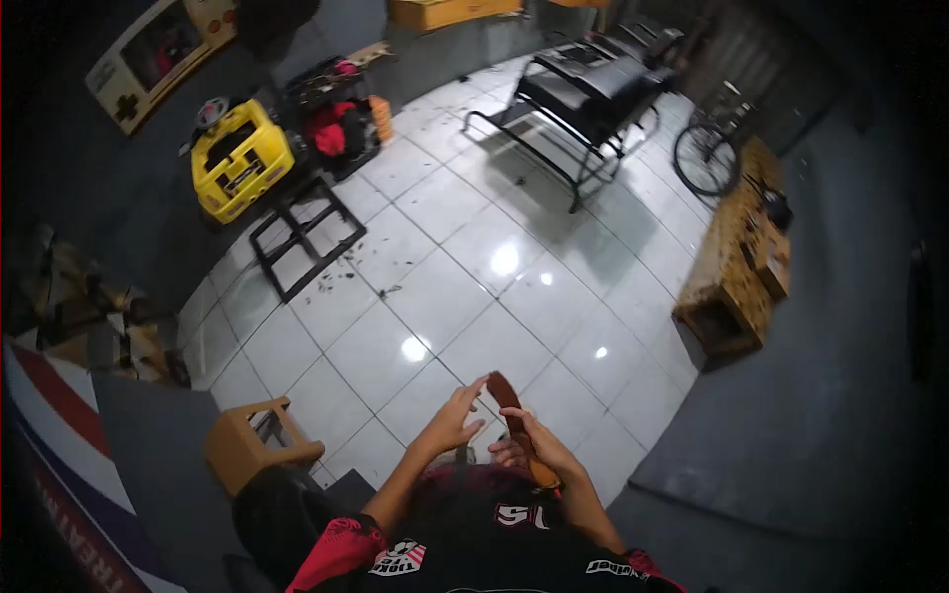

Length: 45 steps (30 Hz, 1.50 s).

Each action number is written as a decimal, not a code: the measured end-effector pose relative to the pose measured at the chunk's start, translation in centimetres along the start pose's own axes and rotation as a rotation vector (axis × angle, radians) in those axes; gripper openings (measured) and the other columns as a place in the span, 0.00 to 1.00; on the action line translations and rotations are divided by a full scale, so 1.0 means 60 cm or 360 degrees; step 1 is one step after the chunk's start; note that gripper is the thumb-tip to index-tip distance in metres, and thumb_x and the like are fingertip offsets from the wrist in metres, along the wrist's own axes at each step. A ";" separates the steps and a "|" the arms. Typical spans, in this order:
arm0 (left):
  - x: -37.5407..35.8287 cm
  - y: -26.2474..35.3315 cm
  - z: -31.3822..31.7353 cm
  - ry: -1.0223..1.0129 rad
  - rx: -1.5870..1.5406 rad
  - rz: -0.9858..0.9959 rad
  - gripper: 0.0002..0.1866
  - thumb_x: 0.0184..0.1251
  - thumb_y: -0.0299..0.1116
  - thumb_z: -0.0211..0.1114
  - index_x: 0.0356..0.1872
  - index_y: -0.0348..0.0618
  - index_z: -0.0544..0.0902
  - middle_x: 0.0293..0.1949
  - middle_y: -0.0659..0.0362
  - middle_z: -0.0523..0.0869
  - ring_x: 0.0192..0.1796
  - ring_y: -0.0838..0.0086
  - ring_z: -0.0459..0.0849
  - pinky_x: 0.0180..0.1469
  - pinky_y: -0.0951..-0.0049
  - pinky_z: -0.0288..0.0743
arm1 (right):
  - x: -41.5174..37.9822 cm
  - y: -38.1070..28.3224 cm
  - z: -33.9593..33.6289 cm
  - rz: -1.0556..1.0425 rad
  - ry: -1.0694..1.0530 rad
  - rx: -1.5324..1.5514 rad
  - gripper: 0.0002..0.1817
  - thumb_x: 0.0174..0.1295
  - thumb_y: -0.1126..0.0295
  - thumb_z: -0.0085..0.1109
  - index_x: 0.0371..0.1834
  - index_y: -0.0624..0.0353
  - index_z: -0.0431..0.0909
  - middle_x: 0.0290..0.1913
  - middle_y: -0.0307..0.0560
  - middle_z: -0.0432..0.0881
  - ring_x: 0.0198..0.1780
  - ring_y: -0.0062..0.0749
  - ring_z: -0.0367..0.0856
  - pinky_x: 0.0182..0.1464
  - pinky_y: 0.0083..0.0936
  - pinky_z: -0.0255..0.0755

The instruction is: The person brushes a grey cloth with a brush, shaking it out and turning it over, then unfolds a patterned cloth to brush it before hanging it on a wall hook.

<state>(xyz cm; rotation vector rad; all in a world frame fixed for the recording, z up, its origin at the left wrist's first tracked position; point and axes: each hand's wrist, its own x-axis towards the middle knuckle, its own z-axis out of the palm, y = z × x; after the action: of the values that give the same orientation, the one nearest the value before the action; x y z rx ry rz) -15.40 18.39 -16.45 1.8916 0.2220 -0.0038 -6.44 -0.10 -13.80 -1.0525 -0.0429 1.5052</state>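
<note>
A long, flat brown strap, leather-like in look (502, 391), rises in front of my torso, its lower end tapering to an orange-brown tip near my shirt. Around its middle, my right hand (546, 445) is closed, with the thumb across the front and the fingers curled behind. My left hand (453, 423) is open beside the strap's upper end, its fingers stretched out and the fingertips right at the edge. Thumb and index finger of that hand stand apart.
A wooden stool (259, 445) stands close on my left. Ahead on the tiled floor (445, 306) are a black metal frame (308, 237), a yellow toy car (240, 158) and a black reclining bench (583, 94). A wooden box bench (736, 267) and a bicycle (707, 158) line the right side.
</note>
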 end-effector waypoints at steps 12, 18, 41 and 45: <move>0.245 0.022 -0.067 0.0508 0.0253 -0.0018 0.24 0.44 0.25 0.61 0.48 0.47 0.72 0.49 0.54 0.74 0.50 0.59 0.73 0.53 0.65 0.65 | 0.194 -0.317 -0.065 0.0193 -0.0687 -0.0306 0.26 0.62 0.57 0.35 0.63 0.50 0.51 0.43 0.56 0.73 0.38 0.34 0.75 0.39 0.23 0.70; 0.416 0.105 -0.127 0.0751 0.0355 0.0065 0.25 0.42 0.18 0.58 0.47 0.46 0.71 0.49 0.57 0.74 0.50 0.59 0.73 0.49 0.65 0.68 | 0.266 -0.478 -0.131 -0.0202 -0.0651 -0.0927 0.33 0.48 0.76 0.40 0.64 0.51 0.53 0.38 0.46 0.71 0.32 0.21 0.69 0.32 0.20 0.66; 0.697 -0.125 -0.642 0.0980 0.0418 -0.0289 0.16 0.57 0.31 0.56 0.48 0.42 0.72 0.41 0.49 0.76 0.43 0.53 0.75 0.43 0.63 0.71 | 0.799 -0.832 0.020 0.0140 -0.0434 -0.1123 0.18 0.56 0.80 0.39 0.52 0.61 0.63 0.37 0.47 0.71 0.32 0.26 0.76 0.31 0.22 0.76; 0.725 -0.153 -0.733 0.0915 0.0418 -0.0451 0.16 0.57 0.31 0.55 0.48 0.42 0.72 0.41 0.49 0.77 0.43 0.53 0.75 0.45 0.63 0.70 | 0.876 -0.881 0.040 0.0121 -0.0407 -0.1042 0.18 0.56 0.80 0.40 0.52 0.61 0.63 0.35 0.49 0.73 0.27 0.27 0.77 0.26 0.20 0.74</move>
<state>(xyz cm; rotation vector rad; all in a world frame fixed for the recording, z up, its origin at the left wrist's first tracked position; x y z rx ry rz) 21.14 69.09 -15.54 2.0686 0.9165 0.3362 40.95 57.47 -11.87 -1.3700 -0.7223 1.7340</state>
